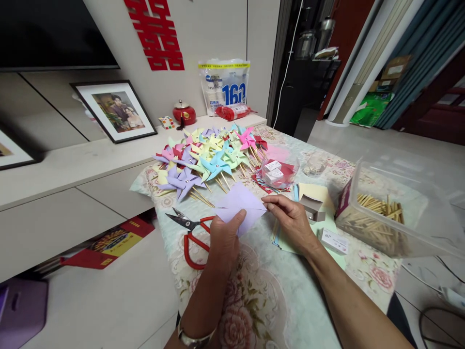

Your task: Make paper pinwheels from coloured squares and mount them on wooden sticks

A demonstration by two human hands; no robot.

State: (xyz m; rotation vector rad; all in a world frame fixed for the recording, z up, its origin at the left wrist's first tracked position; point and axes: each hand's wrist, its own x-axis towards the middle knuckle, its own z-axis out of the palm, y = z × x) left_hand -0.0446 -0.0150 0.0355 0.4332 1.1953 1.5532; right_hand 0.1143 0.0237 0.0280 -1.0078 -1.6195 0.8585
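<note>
A lilac paper square (241, 203) lies folded on the floral tablecloth (254, 291). My left hand (224, 241) pinches its near corner, thumb on top. My right hand (290, 218) pinches its right corner with closed fingers. Red-handled scissors (191, 230) lie just left of my left hand, blades pointing left. Beyond the paper sits a heap of finished pastel paper pinwheels (207, 157) on wooden sticks.
A clear plastic box of wooden sticks (385, 218) stands at right. A round clear tub (279, 169) holds small white boxes. Coloured paper sheets (319, 194) and small boxes (332, 240) lie by my right hand. A low white cabinet (72, 165) runs along the left.
</note>
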